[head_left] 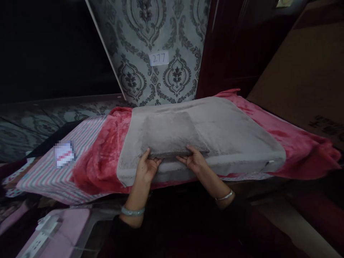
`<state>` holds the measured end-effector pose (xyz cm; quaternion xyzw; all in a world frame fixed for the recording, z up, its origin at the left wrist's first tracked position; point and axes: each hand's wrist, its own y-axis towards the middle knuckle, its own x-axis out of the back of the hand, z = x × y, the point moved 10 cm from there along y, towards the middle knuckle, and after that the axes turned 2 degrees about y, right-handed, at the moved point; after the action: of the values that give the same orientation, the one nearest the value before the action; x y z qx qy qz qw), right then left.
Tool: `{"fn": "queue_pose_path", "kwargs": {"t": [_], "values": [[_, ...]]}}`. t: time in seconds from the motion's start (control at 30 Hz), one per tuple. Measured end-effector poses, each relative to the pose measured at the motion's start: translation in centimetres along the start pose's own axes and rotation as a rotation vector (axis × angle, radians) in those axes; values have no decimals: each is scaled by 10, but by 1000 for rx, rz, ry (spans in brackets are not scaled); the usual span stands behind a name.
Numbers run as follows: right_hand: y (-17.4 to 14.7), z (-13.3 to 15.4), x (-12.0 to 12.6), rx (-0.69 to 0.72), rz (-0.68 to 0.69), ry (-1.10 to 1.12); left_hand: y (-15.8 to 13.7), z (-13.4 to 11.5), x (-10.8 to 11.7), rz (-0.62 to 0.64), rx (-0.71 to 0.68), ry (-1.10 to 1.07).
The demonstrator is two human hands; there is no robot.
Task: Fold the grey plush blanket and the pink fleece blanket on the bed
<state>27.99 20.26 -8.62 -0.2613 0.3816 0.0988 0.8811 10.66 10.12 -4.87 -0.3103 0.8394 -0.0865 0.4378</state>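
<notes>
A fluffy grey cloth (pixel 170 130) lay on a larger grey blanket (pixel 233 132), with a red blanket (pixel 94 163) showing at nine and three o'clock. At the cloth's seven o'clock, the left hand (pixel 147 167) pinched its near edge, thumb above, fingers below; at five o'clock, the right hand (pixel 196 162) did likewise, both grips nearly closed.

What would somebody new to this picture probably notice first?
Probably the red blanket, bright on both sides of the pale gray cloth. In the middle, the left hand and right hand hold a gray plush piece by its near edge. Above, paper marked 277 shows on the wall.
</notes>
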Motion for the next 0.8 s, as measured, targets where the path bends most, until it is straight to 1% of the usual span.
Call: {"fn": "queue_pose_path", "kwargs": {"t": [0.1,0.23,0.33,0.4,0.47,0.53,0.6,0.67,0.73,0.8], "values": [[-3,3,-2,28,-12,12,0,0,2,-53,-11,-9],[-15,8,-3,106,34,35,-5,-2,11,-48,-54,-17],[-19,1,7,74,21,11,-10,2,24,-46,18,-31],[-20,-4,13,39,18,-15,-12,0,24,20,46,-67],[-20,-1,17,30,39,-7,-12,-9,18,117,30,-114],[-21,8,21,38,58,30,-8,-19,16,156,11,-140],[-20,23,30,56,59,51,0,-25,20,120,15,-133],[-17,41,40,82,52,44,12,-30,24,53,41,-99],[-11,60,51,90,48,-8,26,-33,24,17,68,-38],[-3,75,56,60,64,-114,40,-38,19,35,82,54]]}}
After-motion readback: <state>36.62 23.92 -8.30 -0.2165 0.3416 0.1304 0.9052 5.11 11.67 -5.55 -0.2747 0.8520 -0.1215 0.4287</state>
